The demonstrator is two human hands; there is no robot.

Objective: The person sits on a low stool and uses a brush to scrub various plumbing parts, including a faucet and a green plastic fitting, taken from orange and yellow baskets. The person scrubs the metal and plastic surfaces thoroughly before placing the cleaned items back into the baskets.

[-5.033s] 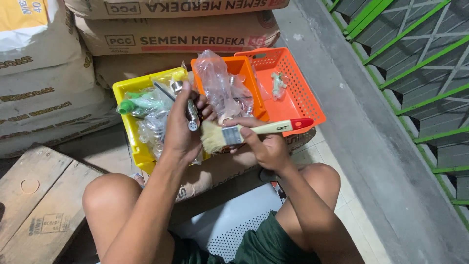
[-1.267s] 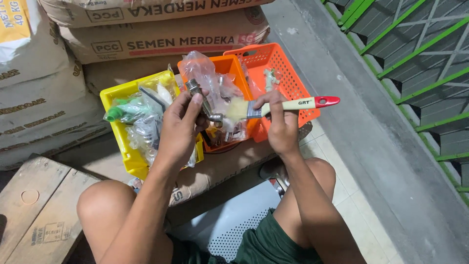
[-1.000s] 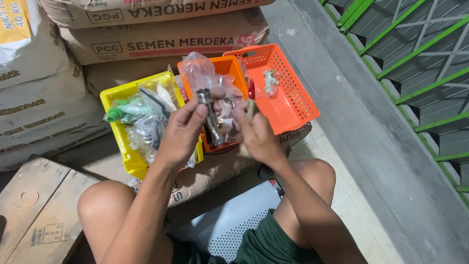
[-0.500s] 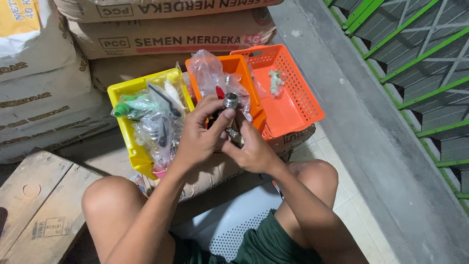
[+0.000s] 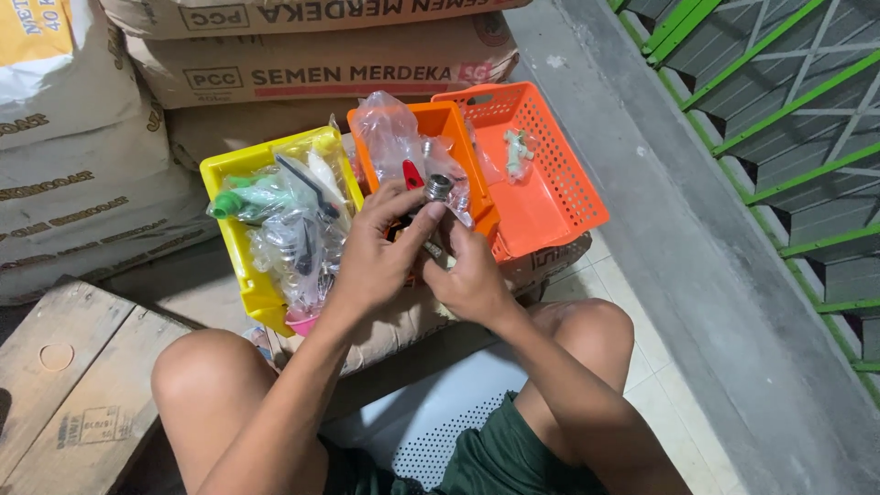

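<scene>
Risen slightly, both hands (image 5: 422, 257) pinch a ribbed metal fitting (image 5: 438, 187).

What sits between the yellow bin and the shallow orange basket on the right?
In the head view, a deeper orange bin sits between the yellow bin and the shallow orange basket. It holds clear plastic bags.

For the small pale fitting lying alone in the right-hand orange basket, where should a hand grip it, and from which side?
Probably from above, pinching across the middle of the pale fitting. It lies flat and alone on the floor of the perforated orange basket, and the basket walls block any sideways approach. Its exact shape is too small to tell.
</scene>
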